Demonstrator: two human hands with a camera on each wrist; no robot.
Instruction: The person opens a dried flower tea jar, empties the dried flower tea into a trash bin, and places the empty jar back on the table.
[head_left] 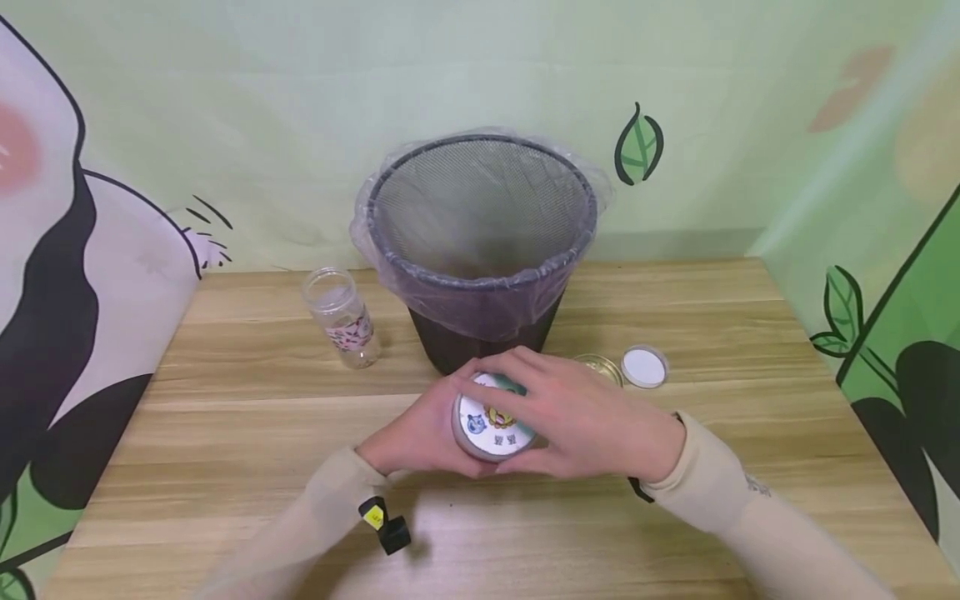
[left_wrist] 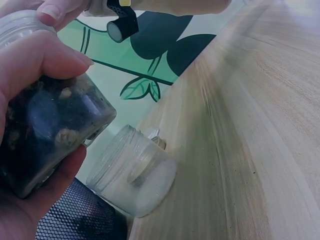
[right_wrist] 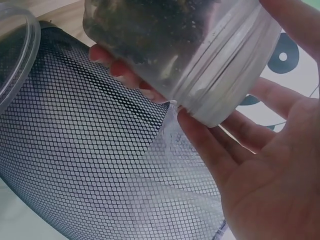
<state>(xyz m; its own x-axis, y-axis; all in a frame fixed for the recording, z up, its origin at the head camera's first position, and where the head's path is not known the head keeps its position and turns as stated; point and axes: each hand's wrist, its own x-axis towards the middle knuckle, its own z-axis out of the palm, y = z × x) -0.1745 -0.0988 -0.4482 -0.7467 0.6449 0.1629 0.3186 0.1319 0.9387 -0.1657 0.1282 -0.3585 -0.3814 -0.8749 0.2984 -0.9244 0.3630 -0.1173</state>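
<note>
- Left hand: grasps the filled jar, held between both hands.
- Right hand: grips the jar's lid.
- Beyond the hands: bin on the counter.

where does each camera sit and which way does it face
Head: on the head, looking forward and down at the table, bin and lidded jar; left hand, right hand and sleeves show.
Left wrist: on that wrist, looking past the lidded jar along the table, with an open jar beyond; both hands show in part.
Right wrist: on that wrist, looking at the lidded jar's side and the bin's mesh; right hand and left fingertips show.
Shared: both wrist views include lidded jar and bin.
</note>
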